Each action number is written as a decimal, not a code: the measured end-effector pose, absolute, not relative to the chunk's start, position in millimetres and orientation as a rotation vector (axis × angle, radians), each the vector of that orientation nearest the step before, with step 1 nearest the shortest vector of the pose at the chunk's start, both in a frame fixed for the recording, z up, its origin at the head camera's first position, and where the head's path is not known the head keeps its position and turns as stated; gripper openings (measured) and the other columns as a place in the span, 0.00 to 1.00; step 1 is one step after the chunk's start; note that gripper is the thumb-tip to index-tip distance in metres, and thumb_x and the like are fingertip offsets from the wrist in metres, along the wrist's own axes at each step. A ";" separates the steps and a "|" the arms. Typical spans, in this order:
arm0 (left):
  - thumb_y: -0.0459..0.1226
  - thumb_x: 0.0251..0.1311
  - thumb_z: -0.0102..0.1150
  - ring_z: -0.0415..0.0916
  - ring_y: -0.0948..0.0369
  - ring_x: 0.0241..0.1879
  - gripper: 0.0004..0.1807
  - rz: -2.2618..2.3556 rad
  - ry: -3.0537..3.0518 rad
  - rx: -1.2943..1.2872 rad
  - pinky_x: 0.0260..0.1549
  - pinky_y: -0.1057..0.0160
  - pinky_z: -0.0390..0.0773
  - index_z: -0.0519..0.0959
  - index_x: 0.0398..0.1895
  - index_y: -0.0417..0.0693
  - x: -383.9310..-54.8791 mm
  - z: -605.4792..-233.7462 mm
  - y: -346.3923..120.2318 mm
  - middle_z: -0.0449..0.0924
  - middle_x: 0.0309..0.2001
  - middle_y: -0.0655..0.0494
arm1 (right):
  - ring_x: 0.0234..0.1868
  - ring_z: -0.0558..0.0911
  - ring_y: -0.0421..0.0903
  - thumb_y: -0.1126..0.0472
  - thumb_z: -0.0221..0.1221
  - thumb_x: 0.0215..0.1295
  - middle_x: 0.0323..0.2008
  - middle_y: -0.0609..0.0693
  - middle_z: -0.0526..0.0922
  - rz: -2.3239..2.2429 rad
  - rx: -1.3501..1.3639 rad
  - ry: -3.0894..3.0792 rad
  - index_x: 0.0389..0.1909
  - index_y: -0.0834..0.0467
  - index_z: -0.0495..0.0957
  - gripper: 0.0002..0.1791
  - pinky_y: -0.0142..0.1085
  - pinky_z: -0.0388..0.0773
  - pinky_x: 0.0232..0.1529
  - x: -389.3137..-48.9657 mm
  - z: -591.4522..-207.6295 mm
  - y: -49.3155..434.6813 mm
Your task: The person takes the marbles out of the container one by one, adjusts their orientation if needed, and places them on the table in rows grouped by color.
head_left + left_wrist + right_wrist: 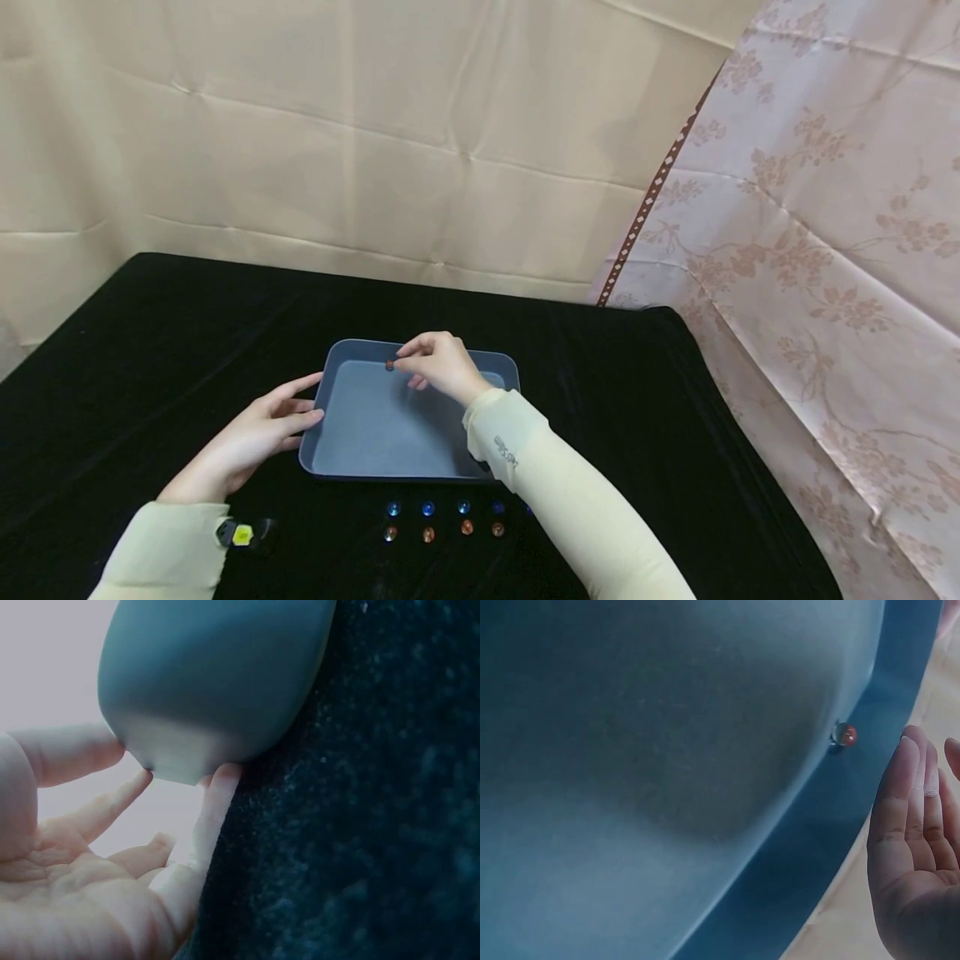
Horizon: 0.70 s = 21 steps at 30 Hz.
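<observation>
Right hand [442, 367] hovers over the far wall of the grey tray [360, 479], fingers loosely extended — the orange marble [847, 735] lies free at that wall's foot, in nobody's grip. It looks small, hard, slick and ready to roll; pinch it across the middle. Left hand [251, 437] steadies the tray's left wall, fingers straight. The sleeve lettering [507, 450] is unreadable.

Table [675, 433] with black velvety cloth. Grey-blue tray [360, 475] sits at centre. At 6 o'clock of the tray, two short rows of marbles on the cloth: blue marbles [427, 507] nearer tray, orange marbles [428, 533] just behind them.
</observation>
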State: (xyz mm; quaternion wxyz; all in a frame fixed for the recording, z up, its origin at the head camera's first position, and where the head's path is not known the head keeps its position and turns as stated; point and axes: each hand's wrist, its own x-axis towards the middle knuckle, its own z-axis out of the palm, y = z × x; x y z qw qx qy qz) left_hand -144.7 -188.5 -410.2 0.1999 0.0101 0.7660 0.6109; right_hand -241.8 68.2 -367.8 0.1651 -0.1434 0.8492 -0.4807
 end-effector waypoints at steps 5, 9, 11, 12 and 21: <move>0.45 0.75 0.47 0.74 0.45 0.60 0.37 1.701 2.154 0.040 0.59 0.42 0.76 0.45 0.80 0.47 -144.8 -411.0 -189.0 0.62 0.67 0.29 | 0.31 0.87 0.50 0.60 0.64 0.66 0.40 0.59 0.88 -1.357 -0.396 2.426 0.45 0.61 0.83 0.10 0.34 0.85 0.32 -245.6 -372.9 65.1; 0.46 0.75 0.47 0.74 0.45 0.60 0.37 1.691 2.161 0.030 0.59 0.42 0.76 0.45 0.80 0.47 -145.0 -410.5 -188.2 0.62 0.68 0.29 | 0.31 0.87 0.51 0.61 0.64 0.65 0.40 0.58 0.89 -1.369 -0.377 2.420 0.45 0.62 0.83 0.11 0.35 0.86 0.32 -249.2 -377.3 62.5; 0.45 0.75 0.47 0.73 0.44 0.61 0.37 1.686 2.164 0.024 0.59 0.41 0.76 0.45 0.80 0.48 -145.0 -410.2 -187.7 0.62 0.68 0.29 | 0.30 0.87 0.50 0.61 0.64 0.65 0.39 0.58 0.89 -1.367 -0.369 2.422 0.45 0.62 0.83 0.11 0.35 0.85 0.32 -251.0 -379.9 60.9; 0.45 0.75 0.47 0.73 0.44 0.61 0.37 1.684 2.164 0.020 0.59 0.41 0.76 0.45 0.80 0.48 -145.1 -410.1 -187.4 0.62 0.68 0.29 | 0.29 0.86 0.50 0.61 0.64 0.64 0.39 0.58 0.89 -1.364 -0.365 2.425 0.45 0.62 0.84 0.11 0.34 0.85 0.32 -251.9 -381.0 60.0; 0.45 0.75 0.47 0.73 0.43 0.61 0.37 1.684 2.153 0.018 0.59 0.41 0.76 0.44 0.80 0.48 -145.7 -409.5 -187.4 0.61 0.68 0.29 | 0.23 0.83 0.42 0.64 0.65 0.63 0.35 0.57 0.89 -1.334 -0.329 2.442 0.46 0.62 0.84 0.12 0.32 0.84 0.28 -258.3 -387.9 50.8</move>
